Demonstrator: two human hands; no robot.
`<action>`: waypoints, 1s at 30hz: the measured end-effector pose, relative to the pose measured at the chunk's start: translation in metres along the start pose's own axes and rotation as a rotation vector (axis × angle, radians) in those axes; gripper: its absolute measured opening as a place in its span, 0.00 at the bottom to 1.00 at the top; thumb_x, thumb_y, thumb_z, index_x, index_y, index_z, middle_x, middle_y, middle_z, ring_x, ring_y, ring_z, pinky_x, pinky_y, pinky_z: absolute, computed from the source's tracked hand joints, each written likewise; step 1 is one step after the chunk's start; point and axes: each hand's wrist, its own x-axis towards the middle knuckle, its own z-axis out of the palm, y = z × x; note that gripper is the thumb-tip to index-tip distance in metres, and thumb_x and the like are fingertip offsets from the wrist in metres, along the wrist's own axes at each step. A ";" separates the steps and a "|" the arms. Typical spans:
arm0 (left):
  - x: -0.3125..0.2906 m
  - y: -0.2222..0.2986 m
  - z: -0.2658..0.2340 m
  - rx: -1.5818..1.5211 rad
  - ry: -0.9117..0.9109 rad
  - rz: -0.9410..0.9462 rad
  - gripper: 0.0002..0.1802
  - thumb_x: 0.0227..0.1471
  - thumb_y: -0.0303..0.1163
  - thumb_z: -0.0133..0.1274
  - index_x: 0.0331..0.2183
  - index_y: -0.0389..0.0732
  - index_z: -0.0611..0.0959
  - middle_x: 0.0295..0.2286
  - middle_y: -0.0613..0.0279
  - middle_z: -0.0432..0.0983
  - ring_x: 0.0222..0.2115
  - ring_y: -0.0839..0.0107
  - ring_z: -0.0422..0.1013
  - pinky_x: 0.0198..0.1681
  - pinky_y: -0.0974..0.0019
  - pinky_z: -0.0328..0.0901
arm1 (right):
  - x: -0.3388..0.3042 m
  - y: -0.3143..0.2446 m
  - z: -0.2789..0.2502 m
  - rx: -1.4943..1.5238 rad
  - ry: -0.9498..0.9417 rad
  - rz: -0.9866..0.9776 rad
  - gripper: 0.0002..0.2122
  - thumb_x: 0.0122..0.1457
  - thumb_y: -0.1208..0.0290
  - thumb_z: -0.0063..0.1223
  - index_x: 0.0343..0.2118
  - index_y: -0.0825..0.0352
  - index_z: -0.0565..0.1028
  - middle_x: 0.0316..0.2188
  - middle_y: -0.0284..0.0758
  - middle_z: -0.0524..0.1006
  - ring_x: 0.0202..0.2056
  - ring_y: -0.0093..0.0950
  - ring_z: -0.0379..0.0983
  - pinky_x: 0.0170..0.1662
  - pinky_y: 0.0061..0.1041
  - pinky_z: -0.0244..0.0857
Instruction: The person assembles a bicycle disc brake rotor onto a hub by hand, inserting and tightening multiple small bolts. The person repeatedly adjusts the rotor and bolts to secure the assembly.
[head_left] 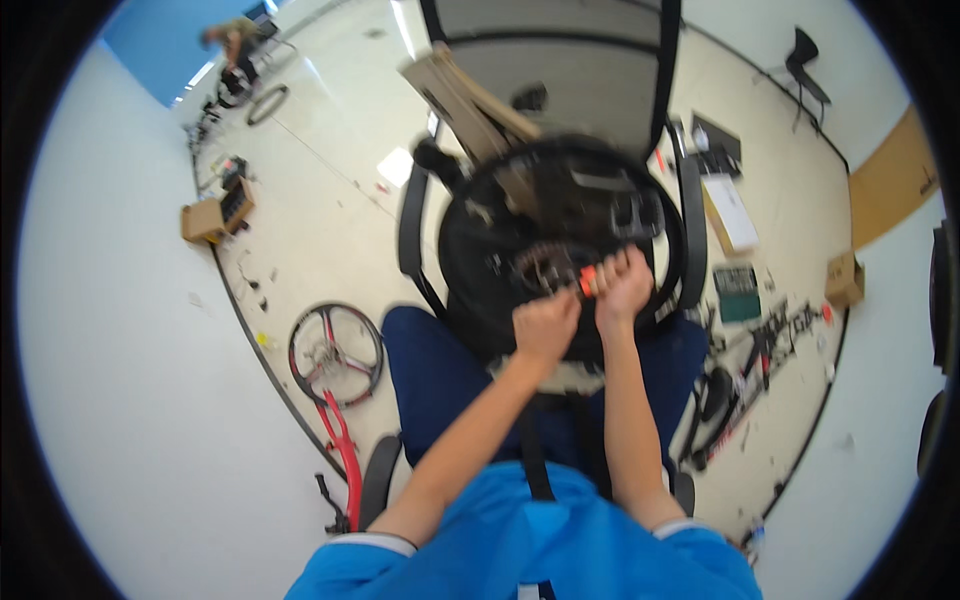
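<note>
A black office chair faces me, and a black bicycle tyre or wheel rim lies over its seat. Near its middle is a toothed, rusty-looking sprocket, blurred. My right hand is closed around a tool with an orange-red handle, just right of the sprocket; the tool's working end is hidden or too blurred to tell. Close beside it, my left hand is closed in a fist at the sprocket's near edge. What it grips, if anything, is covered by the fingers.
An opened cardboard piece leans across the chair's far left. On the floor lie a spoked wheel and red bike frame part at left, bike parts and a green tool case at right. Another person bends down far left.
</note>
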 end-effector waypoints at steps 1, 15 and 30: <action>0.002 0.004 -0.003 -0.064 0.045 -0.009 0.06 0.51 0.35 0.60 0.32 0.47 0.88 0.16 0.52 0.76 0.17 0.55 0.76 0.21 0.56 0.69 | 0.001 0.003 -0.001 0.036 -0.038 -0.007 0.22 0.67 0.61 0.44 0.15 0.54 0.52 0.11 0.22 0.48 0.10 0.19 0.41 0.14 0.25 0.37; -0.029 -0.015 0.005 -0.263 0.285 0.042 0.10 0.45 0.23 0.66 0.34 0.36 0.88 0.11 0.61 0.70 0.10 0.72 0.66 0.16 0.71 0.61 | -0.054 0.015 -0.039 0.479 0.075 0.195 0.20 0.63 0.64 0.40 0.15 0.58 0.50 0.13 0.30 0.49 0.21 0.26 0.51 0.35 0.30 0.54; -0.017 -0.014 0.008 -0.267 0.268 0.125 0.06 0.45 0.22 0.65 0.30 0.35 0.88 0.12 0.58 0.72 0.11 0.67 0.69 0.16 0.68 0.61 | -0.042 0.029 -0.063 0.784 0.262 0.308 0.20 0.62 0.67 0.40 0.14 0.58 0.49 0.13 0.30 0.49 0.20 0.27 0.50 0.33 0.30 0.53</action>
